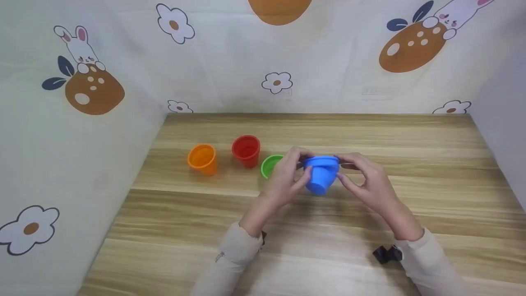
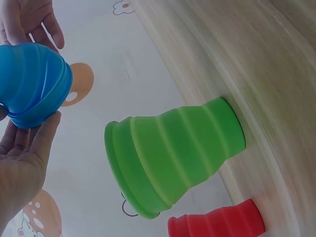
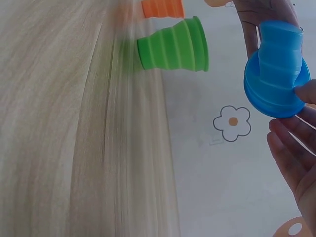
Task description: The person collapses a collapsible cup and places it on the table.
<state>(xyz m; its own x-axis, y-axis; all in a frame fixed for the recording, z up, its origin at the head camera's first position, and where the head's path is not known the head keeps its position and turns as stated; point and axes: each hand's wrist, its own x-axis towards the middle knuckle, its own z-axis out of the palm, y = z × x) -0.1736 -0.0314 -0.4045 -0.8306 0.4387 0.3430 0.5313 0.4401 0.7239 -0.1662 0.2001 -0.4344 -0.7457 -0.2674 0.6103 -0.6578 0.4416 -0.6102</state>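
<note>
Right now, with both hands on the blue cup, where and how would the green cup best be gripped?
Probably best grip the green cup around its ridged upper wall, just below the rim, coming from its right: it stands upright and flares upward, so the lip should resist slipping, and the red cup stands close on its left.

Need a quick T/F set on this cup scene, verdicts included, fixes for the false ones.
1. The left hand and right hand both hold the blue cup. True.
2. In the head view, the red cup stands between the orange cup and the green cup. True.
3. The orange cup lies on its side. False: it stands upright, mouth up.
4. The blue cup is set down. False: it is held above the table.
5. In the head view, the left hand partly hides the green cup. True.
</note>
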